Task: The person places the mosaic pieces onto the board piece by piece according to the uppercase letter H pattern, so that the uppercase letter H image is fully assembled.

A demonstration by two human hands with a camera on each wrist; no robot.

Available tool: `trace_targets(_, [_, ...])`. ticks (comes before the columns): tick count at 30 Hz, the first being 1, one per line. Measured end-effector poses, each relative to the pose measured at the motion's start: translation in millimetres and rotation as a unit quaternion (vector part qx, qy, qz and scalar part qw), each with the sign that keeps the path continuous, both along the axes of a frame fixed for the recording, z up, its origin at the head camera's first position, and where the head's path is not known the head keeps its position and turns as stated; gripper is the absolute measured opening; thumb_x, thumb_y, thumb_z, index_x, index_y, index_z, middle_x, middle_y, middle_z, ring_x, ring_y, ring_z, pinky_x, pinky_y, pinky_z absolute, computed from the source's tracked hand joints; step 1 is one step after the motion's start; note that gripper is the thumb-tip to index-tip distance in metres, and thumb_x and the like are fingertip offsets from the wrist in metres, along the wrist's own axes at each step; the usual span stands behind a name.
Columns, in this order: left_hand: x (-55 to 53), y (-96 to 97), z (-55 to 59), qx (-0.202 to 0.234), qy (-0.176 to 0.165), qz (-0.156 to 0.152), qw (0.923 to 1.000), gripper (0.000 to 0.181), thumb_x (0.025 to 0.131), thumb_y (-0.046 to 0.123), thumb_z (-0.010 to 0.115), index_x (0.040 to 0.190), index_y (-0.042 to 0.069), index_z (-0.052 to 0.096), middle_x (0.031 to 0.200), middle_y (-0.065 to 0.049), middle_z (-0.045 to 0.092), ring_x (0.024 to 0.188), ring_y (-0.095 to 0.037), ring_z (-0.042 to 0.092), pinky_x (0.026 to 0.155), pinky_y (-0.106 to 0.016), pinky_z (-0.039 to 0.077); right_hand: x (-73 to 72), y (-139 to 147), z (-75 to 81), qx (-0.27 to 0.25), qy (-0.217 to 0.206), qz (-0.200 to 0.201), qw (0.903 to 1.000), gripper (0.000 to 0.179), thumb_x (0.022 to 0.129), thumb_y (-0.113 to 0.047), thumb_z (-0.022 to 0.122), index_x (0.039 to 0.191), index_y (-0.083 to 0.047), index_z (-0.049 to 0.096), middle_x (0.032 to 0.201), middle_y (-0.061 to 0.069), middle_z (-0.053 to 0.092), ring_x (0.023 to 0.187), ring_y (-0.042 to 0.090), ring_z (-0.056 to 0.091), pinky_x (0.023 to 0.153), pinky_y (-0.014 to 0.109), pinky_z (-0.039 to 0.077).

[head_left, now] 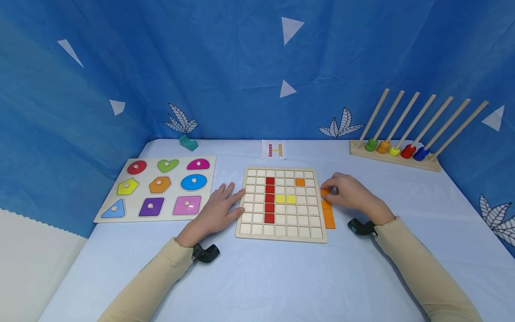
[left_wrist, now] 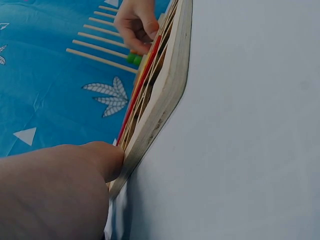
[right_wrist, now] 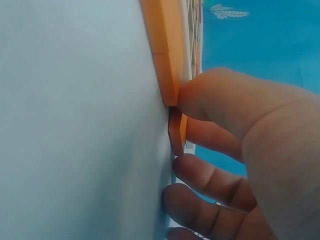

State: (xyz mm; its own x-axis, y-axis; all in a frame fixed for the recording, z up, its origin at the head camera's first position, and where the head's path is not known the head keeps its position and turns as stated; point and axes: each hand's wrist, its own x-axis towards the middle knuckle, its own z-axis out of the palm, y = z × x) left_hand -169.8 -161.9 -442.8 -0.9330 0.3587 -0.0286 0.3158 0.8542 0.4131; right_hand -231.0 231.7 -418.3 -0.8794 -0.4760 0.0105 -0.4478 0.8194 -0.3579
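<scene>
Tablecloth [head_left: 261, 281] bears faint letters [head_left: 434, 191] — left grip [head_left: 216, 209] spread against board [head_left: 281, 238], right grip [head_left: 349, 191] pinching orange tile [right_wrist: 176, 132].

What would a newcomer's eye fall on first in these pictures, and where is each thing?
Probably the gridded board at the table's middle, with its bold column of red tiles. The left hand touches its left edge, while the right hand is at the orange tiles by its right edge. The colourful shape puzzle stands out at left, the rod stand at back right.
</scene>
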Motion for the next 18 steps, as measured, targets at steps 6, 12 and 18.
trace_targets(6, [0.0, 0.3, 0.8, 0.0, -0.001, 0.0, 1.0, 0.063, 0.1, 0.039, 0.059, 0.157, 0.016, 0.042, 0.167, -0.023, 0.028, 0.156, -0.049, 0.018, 0.125, -0.064, 0.019, -0.2, 0.1, 1.2, 0.006, 0.006, -0.001, 1.0, 0.028, 0.085, -0.017, 0.08, 0.109, -0.006, 0.078, 0.084, 0.004, 0.063, 0.073, 0.015, 0.05, 0.064, 0.026, 0.044])
trace_targets(12, [0.1, 0.2, 0.1, 0.001, 0.0, -0.001, 1.0, 0.063, 0.1, 0.038, 0.059, 0.157, 0.016, 0.042, 0.167, -0.023, 0.028, 0.156, -0.049, 0.018, 0.125, -0.064, 0.02, -1.5, 1.2, 1.1, 0.013, 0.004, 0.001, 0.9999, 0.029, 0.085, -0.018, 0.08, 0.111, -0.006, 0.077, 0.085, 0.003, 0.066, 0.072, 0.014, 0.051, 0.064, 0.027, 0.044])
trace_targets(18, [0.2, -0.4, -1.7, -0.003, 0.002, -0.001, 1.0, 0.064, 0.1, 0.039, 0.059, 0.157, 0.016, 0.042, 0.167, -0.023, 0.028, 0.156, -0.049, 0.018, 0.125, -0.065, 0.02, -2.1, 2.4, 0.2, 0.019, 0.003, 0.0, 0.9998, 0.03, 0.086, -0.019, 0.08, 0.112, -0.006, 0.077, 0.089, 0.004, 0.068, 0.075, 0.015, 0.052, 0.067, 0.027, 0.047])
